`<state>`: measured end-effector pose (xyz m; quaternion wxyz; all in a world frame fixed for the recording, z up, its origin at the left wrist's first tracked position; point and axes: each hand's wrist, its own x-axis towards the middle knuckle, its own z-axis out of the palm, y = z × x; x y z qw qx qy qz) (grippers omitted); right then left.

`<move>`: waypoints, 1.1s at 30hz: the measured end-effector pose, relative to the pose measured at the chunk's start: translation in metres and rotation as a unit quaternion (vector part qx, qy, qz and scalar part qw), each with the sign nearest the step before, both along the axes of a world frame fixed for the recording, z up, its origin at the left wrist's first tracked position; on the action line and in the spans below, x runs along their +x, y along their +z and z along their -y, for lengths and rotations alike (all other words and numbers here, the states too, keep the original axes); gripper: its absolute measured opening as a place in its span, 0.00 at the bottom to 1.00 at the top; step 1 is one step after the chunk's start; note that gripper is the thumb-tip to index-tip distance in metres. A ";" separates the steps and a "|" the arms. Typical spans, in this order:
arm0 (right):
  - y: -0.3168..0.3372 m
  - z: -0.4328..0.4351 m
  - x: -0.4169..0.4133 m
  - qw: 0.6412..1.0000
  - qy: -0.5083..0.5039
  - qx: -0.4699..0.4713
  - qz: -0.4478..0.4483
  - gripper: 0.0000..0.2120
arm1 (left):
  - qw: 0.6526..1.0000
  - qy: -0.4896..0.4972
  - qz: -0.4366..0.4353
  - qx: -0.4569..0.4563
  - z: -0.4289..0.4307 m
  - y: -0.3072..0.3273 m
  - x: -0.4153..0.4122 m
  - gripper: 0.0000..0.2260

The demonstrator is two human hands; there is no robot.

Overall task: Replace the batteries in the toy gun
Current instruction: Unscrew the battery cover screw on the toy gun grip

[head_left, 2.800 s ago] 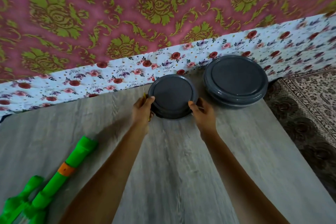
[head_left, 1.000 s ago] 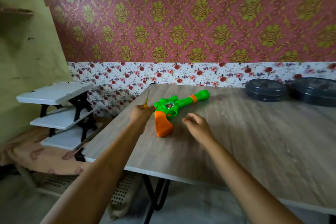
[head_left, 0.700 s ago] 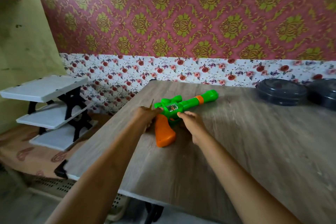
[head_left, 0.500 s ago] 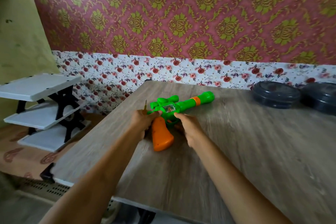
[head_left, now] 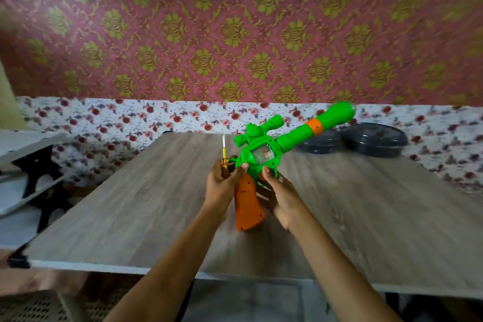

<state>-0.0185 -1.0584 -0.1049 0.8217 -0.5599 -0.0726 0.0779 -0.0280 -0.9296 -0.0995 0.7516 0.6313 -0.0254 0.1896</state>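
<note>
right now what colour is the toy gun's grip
The grip is orange, seen in the head view.

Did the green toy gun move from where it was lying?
Yes. The toy gun is up off the table now, held by the left hand with the screwdriver and right hand, its barrel tipped up past the dark containers.

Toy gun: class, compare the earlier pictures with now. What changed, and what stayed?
The left hand and right hand took hold of the toy gun and raised it from lying flat on the table, barrel now pointing up-right. Unchanged: the screwdriver in the left hand, dark containers at the back.
</note>
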 end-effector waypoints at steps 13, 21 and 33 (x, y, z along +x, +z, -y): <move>-0.011 0.014 0.047 0.994 -0.098 0.038 0.002 0.09 | 0.980 0.110 -0.029 0.166 -0.011 -0.026 0.041 0.10; -0.016 0.019 0.059 0.994 -0.106 0.020 0.031 0.18 | 0.990 0.082 0.083 0.076 -0.002 -0.011 0.029 0.08; -0.016 0.019 0.051 0.994 -0.095 0.026 0.050 0.22 | 0.956 -0.042 0.082 0.278 0.012 -0.032 0.025 0.20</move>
